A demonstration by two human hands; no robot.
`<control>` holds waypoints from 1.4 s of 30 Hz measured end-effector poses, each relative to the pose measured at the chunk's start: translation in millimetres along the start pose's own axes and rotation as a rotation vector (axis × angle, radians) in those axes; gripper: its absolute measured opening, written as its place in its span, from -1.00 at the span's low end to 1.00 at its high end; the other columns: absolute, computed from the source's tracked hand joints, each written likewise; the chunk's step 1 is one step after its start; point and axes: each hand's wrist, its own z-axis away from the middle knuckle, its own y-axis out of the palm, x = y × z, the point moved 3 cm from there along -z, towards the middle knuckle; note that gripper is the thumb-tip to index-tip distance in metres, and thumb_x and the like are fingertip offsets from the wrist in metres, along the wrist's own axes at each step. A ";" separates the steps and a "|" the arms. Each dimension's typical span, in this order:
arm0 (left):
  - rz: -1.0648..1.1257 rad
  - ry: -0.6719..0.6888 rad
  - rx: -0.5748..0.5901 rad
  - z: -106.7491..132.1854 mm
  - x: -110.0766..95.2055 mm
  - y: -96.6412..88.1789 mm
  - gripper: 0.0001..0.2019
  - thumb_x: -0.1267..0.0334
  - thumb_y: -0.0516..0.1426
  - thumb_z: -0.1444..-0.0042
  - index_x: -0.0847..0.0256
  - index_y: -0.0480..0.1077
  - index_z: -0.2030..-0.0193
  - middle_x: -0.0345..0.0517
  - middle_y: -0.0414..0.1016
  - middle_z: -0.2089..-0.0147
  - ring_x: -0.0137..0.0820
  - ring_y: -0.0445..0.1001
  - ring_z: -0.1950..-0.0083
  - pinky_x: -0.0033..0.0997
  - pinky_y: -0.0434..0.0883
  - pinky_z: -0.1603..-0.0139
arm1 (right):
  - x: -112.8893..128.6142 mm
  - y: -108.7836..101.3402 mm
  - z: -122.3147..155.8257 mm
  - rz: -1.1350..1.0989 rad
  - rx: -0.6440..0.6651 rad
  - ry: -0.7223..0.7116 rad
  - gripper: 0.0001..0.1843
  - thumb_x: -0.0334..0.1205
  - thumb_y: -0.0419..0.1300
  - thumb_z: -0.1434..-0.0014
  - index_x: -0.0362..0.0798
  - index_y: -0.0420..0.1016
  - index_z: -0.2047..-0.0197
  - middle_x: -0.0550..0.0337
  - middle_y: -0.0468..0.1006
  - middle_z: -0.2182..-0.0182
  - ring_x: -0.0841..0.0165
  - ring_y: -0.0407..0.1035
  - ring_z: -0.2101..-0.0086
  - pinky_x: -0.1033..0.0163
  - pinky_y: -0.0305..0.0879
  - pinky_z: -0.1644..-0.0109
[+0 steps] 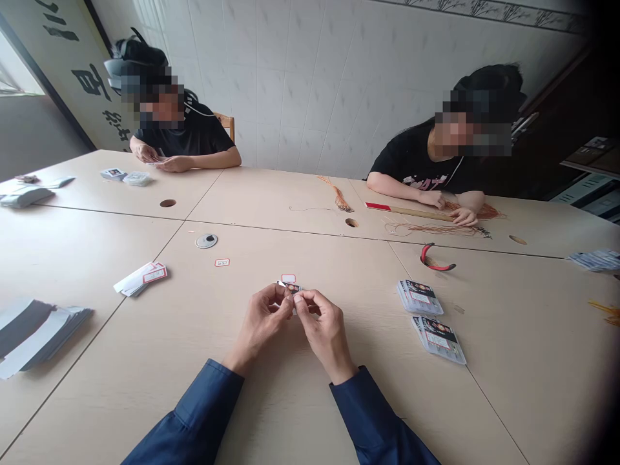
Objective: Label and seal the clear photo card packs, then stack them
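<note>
At the near edge of the pale bench, my left hand and my right hand meet. Each is closed thumb against forefinger on one end of a small packet, with the other fingers curled loosely beneath. The packet sits at my fingertips, lifted just clear of the bench. Gripping it by its ends seems meant to keep its face uncovered and turned toward me.

Just beyond my fingertips a red-bordered label lies flat, within easy reach. A second label lies farther off beyond my left hand, and a fanned sheaf of label sheets sits well out to that hand's left. A pile of grey sleeves rests farther left again.

To the right of my right hand are a near stack of packets and a far stack of packets, apparently parked clear of the working space. Red-handled pliers lie beyond them.

Across the bench, well beyond both hands, two other people work with their own hands, one over small cards, the other pressing a ruler beside orange cords
</note>
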 end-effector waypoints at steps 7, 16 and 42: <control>-0.017 0.003 0.007 1.0 -3.6 0.4 -0.76 0.11 0.15 -0.18 0.23 0.35 0.41 -0.22 0.35 0.45 -0.46 0.33 0.40 -0.48 0.29 0.36 | -0.4 0.3 -0.1 0.004 0.001 0.000 -0.72 -0.08 0.09 -0.32 -0.06 0.49 0.31 0.19 0.59 0.40 0.37 0.46 0.43 0.34 0.37 0.31; 0.004 -0.002 0.008 1.3 -4.4 0.2 -0.76 0.13 0.14 -0.20 0.23 0.34 0.40 -0.22 0.35 0.44 -0.48 0.31 0.40 -0.47 0.30 0.34 | -4.5 0.4 -0.4 -0.066 -0.002 0.041 -0.78 -0.07 0.17 -0.28 -0.05 0.49 0.22 0.18 0.61 0.38 0.36 0.51 0.41 0.34 0.41 0.28; -0.065 0.022 0.003 0.4 2.5 -0.5 -0.76 0.15 0.13 -0.20 0.23 0.31 0.41 -0.24 0.31 0.45 -0.49 0.26 0.42 -0.49 0.23 0.40 | -4.3 0.6 0.5 -0.084 0.019 0.069 -0.78 -0.10 0.15 -0.27 -0.07 0.49 0.29 0.21 0.57 0.42 0.40 0.45 0.41 0.39 0.37 0.30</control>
